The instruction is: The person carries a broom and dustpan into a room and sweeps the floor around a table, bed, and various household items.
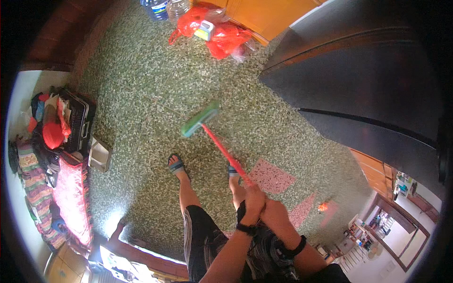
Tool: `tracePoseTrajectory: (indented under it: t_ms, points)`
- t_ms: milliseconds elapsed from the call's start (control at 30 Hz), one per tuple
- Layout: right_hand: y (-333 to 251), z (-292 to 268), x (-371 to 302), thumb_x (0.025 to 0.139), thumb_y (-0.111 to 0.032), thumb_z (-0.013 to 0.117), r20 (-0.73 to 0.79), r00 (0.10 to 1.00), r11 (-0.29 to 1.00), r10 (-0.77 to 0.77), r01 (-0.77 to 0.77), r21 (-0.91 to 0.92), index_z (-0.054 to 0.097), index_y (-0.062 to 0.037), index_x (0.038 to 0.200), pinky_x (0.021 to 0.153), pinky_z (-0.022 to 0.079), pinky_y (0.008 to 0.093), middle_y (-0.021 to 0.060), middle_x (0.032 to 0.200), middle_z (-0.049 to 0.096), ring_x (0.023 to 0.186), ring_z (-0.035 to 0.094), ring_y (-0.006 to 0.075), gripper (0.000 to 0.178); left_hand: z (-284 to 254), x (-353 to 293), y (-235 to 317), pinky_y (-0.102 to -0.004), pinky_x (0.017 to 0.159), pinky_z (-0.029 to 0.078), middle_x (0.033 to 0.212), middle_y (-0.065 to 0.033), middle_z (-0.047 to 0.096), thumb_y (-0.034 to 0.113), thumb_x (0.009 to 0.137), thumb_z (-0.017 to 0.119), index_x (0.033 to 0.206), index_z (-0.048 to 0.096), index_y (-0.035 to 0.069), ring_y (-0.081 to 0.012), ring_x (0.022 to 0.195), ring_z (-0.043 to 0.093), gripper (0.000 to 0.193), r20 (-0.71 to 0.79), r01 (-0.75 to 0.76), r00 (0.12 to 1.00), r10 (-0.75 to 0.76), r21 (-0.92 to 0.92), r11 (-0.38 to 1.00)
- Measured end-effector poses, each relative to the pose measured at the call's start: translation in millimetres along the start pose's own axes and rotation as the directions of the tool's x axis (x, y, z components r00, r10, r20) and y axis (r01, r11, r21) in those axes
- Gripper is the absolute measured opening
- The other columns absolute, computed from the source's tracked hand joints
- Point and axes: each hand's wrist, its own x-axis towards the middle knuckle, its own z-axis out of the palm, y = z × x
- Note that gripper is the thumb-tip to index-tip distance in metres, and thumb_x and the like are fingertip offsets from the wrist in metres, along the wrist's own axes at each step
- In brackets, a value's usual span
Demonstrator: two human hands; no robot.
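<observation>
My left hand point(254, 203) is wrapped round the red handle of a broom point(222, 150), near its upper end. Right beside it, my right hand point(277, 218) is closed round the handle's end, touching the left. From my hands the handle slants away to the far left. The broom's wide green head lies over the speckled floor ahead of my feet, blurred by motion, so its bristles cannot be made out. Dark bands circle both wrists.
Red plastic bags point(222, 40) and large bottles point(158, 8) stand at the far side by an orange cabinet point(264, 16). A big dark panel point(368, 80) fills the right. At left are a black case point(78, 118), a grey bin point(99, 154) and piled cloths point(71, 203).
</observation>
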Motion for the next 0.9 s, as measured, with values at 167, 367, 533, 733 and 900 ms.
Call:
tracePoseTrajectory:
  t_ms: [167,367,533,733,900]
  points:
    - [-20,41,43,0.082,-0.025,0.054,-0.073,0.95,0.953,-0.303,0.304,0.003,0.055,-0.007,0.11,0.066,0.052,0.0448,0.0178,0.087,0.064,0.078,0.062,0.0378,0.034,-46,28,-8,-0.0381,0.059,0.043,0.062,-0.0051,0.05,0.034,0.097,0.04,0.081,0.055,0.007,-0.0202,0.063,0.05,0.035,-0.147,0.014,0.988,-0.038,-0.162,0.987]
    - [-46,73,145,0.081,-0.023,0.054,-0.06,0.998,0.952,-0.021,0.002,-0.307,0.062,-0.0009,0.096,0.068,0.053,0.0436,0.0201,0.105,0.061,0.084,0.064,0.0318,0.028,-14,98,-4,-0.0371,0.055,0.043,0.063,-0.006,0.05,0.038,0.096,0.039,0.08,0.052,0.006,-0.0199,0.06,0.051,0.039,0.163,0.2,0.979,-0.119,-0.7,0.686]
    - [-22,-53,80,0.08,-0.023,0.054,-0.114,0.889,0.845,-0.442,0.371,-0.385,0.063,-0.0052,0.097,0.053,0.05,0.0444,0.0143,0.064,0.063,0.057,0.063,0.0315,0.026,53,116,-13,-0.0362,0.052,0.043,0.064,-0.0067,0.051,0.042,0.096,0.038,0.079,0.05,0.005,-0.0197,0.057,0.051,0.043,0.248,0.278,0.96,-0.127,-0.872,0.402]
    - [81,-129,50,0.079,-0.026,0.056,-0.107,0.95,0.837,-0.294,0.202,-0.508,0.06,-0.0083,0.104,0.053,0.05,0.0429,0.0135,0.067,0.064,0.059,0.063,0.0309,0.031,169,33,68,-0.0369,0.051,0.044,0.063,-0.0081,0.051,0.044,0.095,0.035,0.079,0.049,0.001,-0.021,0.058,0.053,0.047,0.094,0.2,0.977,-0.192,-0.719,0.666]
    - [83,-114,49,0.081,-0.025,0.053,-0.094,0.948,0.924,-0.303,0.268,-0.272,0.057,-0.0134,0.111,0.059,0.049,0.0483,0.0178,0.076,0.064,0.066,0.061,0.0378,0.033,128,16,90,-0.0426,0.049,0.044,0.066,-0.017,0.054,0.035,0.094,0.038,0.088,0.049,-0.002,-0.0276,0.061,0.057,0.04,-0.075,0.017,0.997,-0.035,-0.235,0.972]
